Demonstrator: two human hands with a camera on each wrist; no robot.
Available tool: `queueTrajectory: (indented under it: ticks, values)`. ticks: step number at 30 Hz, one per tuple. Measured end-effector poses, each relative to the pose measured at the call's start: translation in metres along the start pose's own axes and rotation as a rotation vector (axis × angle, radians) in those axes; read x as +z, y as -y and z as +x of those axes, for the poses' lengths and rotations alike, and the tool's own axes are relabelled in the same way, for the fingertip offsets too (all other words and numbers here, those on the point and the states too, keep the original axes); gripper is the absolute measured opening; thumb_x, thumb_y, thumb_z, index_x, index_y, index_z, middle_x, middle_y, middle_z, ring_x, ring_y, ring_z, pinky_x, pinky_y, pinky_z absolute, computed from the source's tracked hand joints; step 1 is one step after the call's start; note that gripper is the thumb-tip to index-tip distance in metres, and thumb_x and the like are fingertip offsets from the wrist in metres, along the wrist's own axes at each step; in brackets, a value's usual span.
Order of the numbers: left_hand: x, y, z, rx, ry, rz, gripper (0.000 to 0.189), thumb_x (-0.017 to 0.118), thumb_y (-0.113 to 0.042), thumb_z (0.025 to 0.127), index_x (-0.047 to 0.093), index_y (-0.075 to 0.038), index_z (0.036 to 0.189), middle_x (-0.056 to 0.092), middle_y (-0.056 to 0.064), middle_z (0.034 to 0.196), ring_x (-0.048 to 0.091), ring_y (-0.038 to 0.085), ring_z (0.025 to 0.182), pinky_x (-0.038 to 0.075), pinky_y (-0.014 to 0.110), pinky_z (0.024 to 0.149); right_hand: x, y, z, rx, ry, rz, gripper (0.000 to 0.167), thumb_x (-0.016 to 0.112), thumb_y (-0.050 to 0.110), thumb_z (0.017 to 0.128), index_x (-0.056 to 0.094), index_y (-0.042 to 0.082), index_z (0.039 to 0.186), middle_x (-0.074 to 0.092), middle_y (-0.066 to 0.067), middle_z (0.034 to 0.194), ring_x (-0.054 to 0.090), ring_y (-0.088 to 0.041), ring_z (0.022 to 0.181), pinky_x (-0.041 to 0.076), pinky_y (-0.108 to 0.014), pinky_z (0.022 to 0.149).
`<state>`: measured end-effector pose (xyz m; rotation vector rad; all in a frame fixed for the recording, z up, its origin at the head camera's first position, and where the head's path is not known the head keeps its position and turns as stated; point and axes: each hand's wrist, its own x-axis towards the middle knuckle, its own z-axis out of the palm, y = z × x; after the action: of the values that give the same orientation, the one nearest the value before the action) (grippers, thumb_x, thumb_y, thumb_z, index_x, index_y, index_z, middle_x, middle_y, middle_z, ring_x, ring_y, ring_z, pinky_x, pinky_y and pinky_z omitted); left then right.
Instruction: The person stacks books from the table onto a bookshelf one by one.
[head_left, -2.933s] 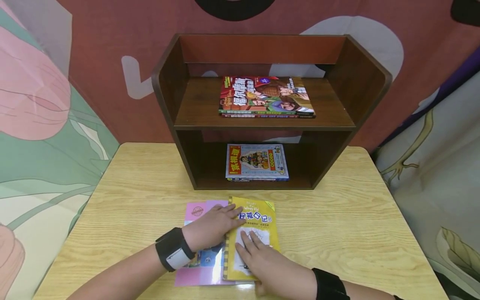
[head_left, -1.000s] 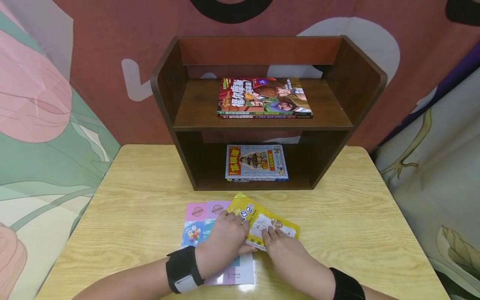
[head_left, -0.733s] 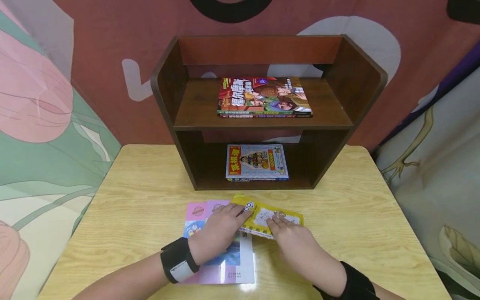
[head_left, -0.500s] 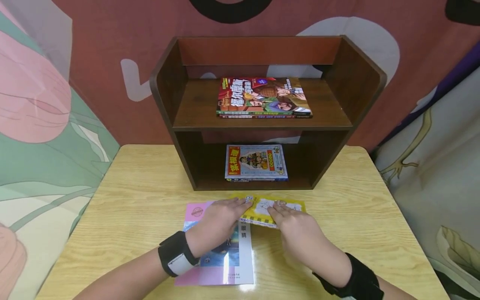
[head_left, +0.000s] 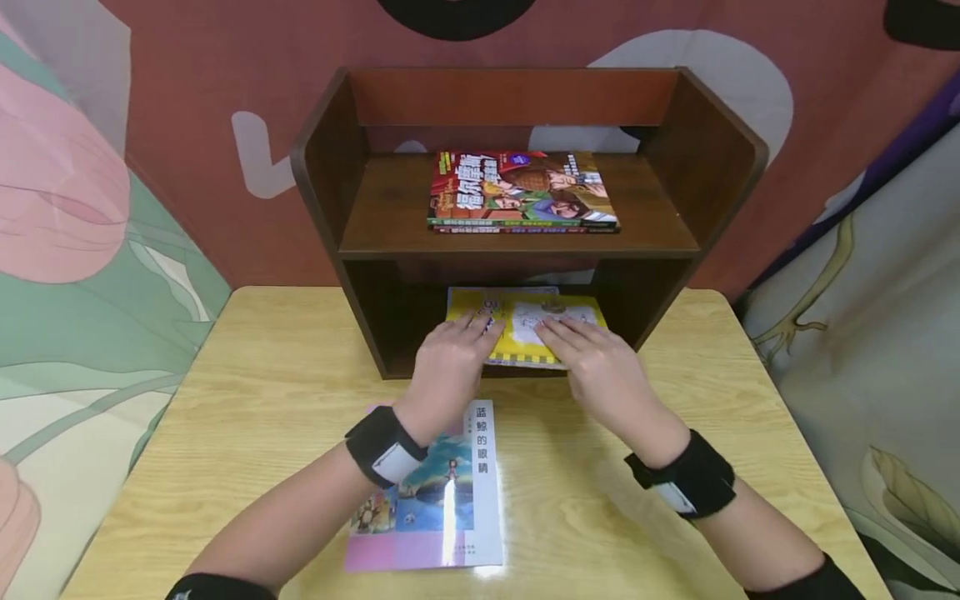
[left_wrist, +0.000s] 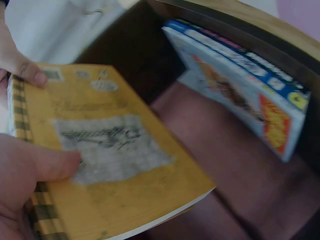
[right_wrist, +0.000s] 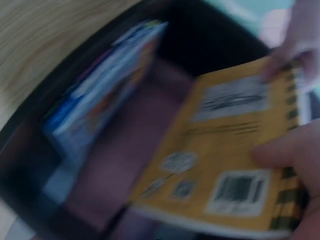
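A yellow paperback book (head_left: 519,343) lies nearly flat in the mouth of the shelf's lower compartment, over the light-blue books (left_wrist: 225,82) inside. My left hand (head_left: 447,367) grips its left part, fingers on top; in the left wrist view the thumb (left_wrist: 47,159) presses the underside. On the right part, my right hand (head_left: 611,379) holds it likewise, its thumb (right_wrist: 287,150) beneath near the spine. Both wrist views show a gap between the yellow book and the light-blue books. In the head view the yellow book covers most of them.
The dark brown two-tier bookshelf (head_left: 517,250) stands at the back of the wooden table (head_left: 262,400). Red-covered comic books (head_left: 525,192) lie stacked on its upper shelf. Two overlapping pink-and-blue books (head_left: 442,533) lie in front, partly under my left forearm.
Both hands have turned the yellow book sideways, lifted it off the pink-and-blue books and carried it forward into the lower compartment's opening. The pink-and-blue books stay on the table.
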<state>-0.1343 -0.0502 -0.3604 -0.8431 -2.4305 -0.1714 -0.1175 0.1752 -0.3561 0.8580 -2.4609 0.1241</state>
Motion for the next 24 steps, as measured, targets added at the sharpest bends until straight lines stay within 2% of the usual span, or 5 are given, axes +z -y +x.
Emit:
queueTrajectory:
  ticks: [7, 13, 16, 20, 24]
  values:
    - [0.050, 0.022, 0.029, -0.064, -0.050, 0.066, 0.039, 0.061, 0.004, 0.085, 0.067, -0.016, 0.119, 0.064, 0.005, 0.125, 0.062, 0.024, 0.113, 0.054, 0.040, 0.087, 0.060, -0.046, 0.021, -0.017, -0.021, 0.028, 0.056, 0.063, -0.007, 0.081, 0.056, 0.013, 0.133, 0.055, -0.007, 0.136, 0.053, -0.026, 0.125, 0.045, -0.041, 0.101]
    - [0.083, 0.031, 0.030, -0.088, 0.115, 0.089, 0.054, 0.060, 0.004, 0.086, 0.057, -0.021, 0.133, 0.052, 0.003, 0.140, 0.055, 0.021, 0.122, 0.055, 0.038, 0.083, 0.091, -0.063, 0.021, 0.015, 0.147, 0.019, 0.062, 0.067, 0.001, 0.083, 0.048, 0.018, 0.139, 0.048, -0.006, 0.144, 0.045, -0.028, 0.131, 0.039, -0.044, 0.107]
    - [0.096, 0.032, 0.024, -0.071, 0.149, 0.092, 0.055, 0.060, 0.005, 0.085, 0.056, -0.020, 0.134, 0.052, 0.004, 0.139, 0.057, 0.021, 0.119, 0.057, 0.035, 0.079, 0.101, -0.065, 0.017, 0.011, 0.209, 0.011, 0.058, 0.063, 0.002, 0.087, 0.046, 0.018, 0.141, 0.047, -0.006, 0.144, 0.045, -0.027, 0.132, 0.038, -0.044, 0.107]
    - [0.102, 0.038, 0.019, -0.063, 0.209, 0.063, 0.054, 0.057, 0.004, 0.087, 0.054, -0.020, 0.135, 0.051, 0.003, 0.140, 0.053, 0.020, 0.125, 0.053, 0.037, 0.090, 0.109, -0.065, 0.017, 0.000, 0.240, 0.006, 0.057, 0.057, -0.001, 0.090, 0.045, 0.019, 0.142, 0.044, -0.006, 0.146, 0.043, -0.027, 0.133, 0.037, -0.046, 0.108]
    - [0.101, 0.045, 0.017, -0.106, 0.354, -0.029, 0.057, 0.064, -0.007, 0.088, 0.048, -0.022, 0.140, 0.044, 0.003, 0.147, 0.046, 0.021, 0.131, 0.046, 0.045, 0.099, 0.113, -0.065, 0.019, 0.003, 0.278, 0.005, 0.060, 0.056, -0.004, 0.090, 0.044, 0.021, 0.143, 0.040, -0.006, 0.149, 0.039, -0.030, 0.135, 0.037, -0.049, 0.107]
